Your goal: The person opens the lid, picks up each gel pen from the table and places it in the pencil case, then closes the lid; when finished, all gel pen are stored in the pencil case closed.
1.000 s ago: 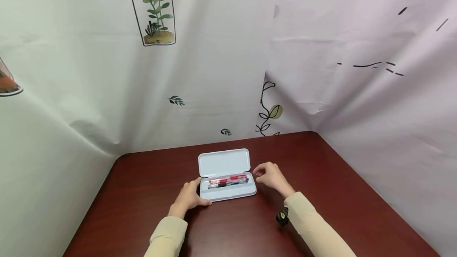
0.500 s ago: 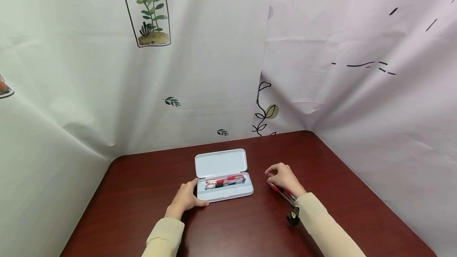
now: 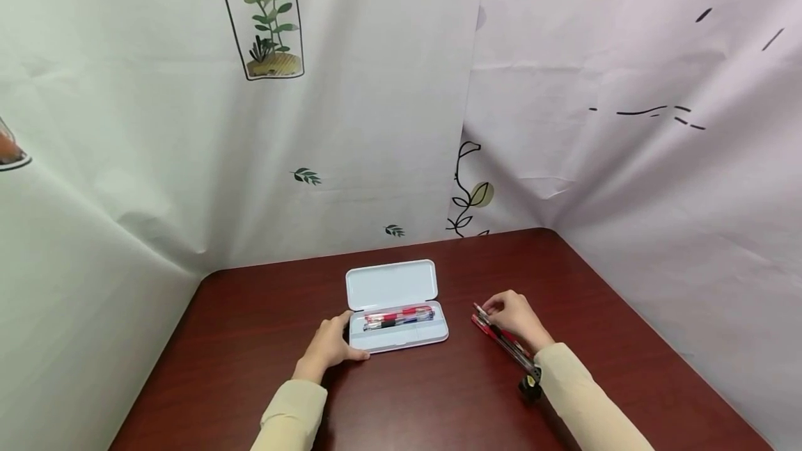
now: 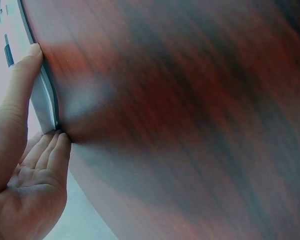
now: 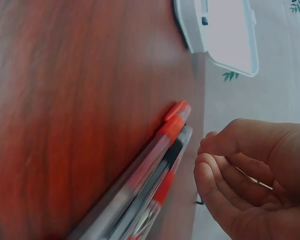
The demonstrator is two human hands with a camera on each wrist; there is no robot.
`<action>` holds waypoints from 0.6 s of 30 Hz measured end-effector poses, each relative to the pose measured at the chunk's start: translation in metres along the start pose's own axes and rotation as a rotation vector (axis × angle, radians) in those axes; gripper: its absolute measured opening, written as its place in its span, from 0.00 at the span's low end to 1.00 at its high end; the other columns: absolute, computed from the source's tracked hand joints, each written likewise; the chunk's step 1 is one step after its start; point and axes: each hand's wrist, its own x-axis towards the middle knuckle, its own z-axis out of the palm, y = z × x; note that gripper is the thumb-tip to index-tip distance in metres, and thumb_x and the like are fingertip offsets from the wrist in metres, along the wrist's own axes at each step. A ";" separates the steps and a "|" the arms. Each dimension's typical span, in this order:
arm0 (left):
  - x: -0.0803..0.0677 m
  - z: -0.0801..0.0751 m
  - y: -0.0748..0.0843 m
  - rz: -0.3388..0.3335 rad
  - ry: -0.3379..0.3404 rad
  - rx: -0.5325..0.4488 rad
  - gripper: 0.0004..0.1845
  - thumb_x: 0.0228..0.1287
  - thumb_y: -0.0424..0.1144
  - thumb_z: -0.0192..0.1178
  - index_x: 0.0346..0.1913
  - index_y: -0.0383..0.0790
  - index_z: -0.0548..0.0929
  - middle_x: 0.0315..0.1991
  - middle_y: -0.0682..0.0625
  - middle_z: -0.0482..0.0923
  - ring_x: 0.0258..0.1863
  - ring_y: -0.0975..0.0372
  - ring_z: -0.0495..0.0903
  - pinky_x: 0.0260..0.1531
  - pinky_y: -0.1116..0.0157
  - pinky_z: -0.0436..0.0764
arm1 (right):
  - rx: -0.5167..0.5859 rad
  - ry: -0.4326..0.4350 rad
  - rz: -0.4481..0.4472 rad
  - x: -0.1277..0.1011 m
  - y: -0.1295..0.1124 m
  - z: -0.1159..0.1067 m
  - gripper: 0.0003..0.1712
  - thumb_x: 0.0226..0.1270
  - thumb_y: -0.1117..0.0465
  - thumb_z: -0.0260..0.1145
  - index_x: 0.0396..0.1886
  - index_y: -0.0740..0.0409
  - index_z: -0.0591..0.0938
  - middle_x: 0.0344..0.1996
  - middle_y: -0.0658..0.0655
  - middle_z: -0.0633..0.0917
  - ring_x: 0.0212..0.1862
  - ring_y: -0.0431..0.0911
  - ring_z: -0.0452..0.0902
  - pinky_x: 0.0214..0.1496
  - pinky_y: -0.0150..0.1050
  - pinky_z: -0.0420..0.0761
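Observation:
A pale blue pencil case (image 3: 432,336) lies with its lid (image 3: 391,285) raised, and several red, black and blue pens (image 3: 399,317) are inside. My left hand (image 3: 330,343) holds the case at its left end; the thumb is along the front edge (image 4: 47,95), the fingers at the far left corner. To the right of the case, several pens lie side by side on the table, among them a red pen (image 5: 172,127) and a black pen (image 5: 174,150). My right hand (image 3: 519,315) is just beyond them, fingers loosely bent, with nothing visible between thumb and fingertips.
The dark red-brown wooden table (image 3: 407,402) has its far edge against a white printed curtain (image 3: 376,124). The curtain also hangs along both sides. A black strap-like item (image 3: 530,387) is at the right sleeve's cuff.
My right hand has moved right, away from the pencil case, to the loose pens on the table, which now show more fully. The left hand stays on the case.

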 end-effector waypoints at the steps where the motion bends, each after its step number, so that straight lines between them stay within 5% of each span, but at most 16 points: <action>1: 0.000 0.000 0.000 0.000 0.000 -0.002 0.45 0.31 0.43 0.85 0.58 0.32 0.77 0.49 0.41 0.82 0.44 0.53 0.79 0.50 0.51 0.78 | -0.004 0.001 0.001 -0.001 0.002 -0.001 0.07 0.51 0.71 0.70 0.32 0.63 0.87 0.25 0.53 0.84 0.29 0.41 0.76 0.31 0.36 0.77; 18: 0.000 -0.001 0.003 0.006 0.007 -0.008 0.45 0.31 0.41 0.84 0.58 0.30 0.77 0.49 0.40 0.82 0.44 0.53 0.79 0.51 0.51 0.78 | -0.016 -0.038 0.072 -0.008 0.015 -0.004 0.09 0.50 0.74 0.68 0.33 0.63 0.87 0.27 0.53 0.84 0.30 0.43 0.74 0.31 0.36 0.75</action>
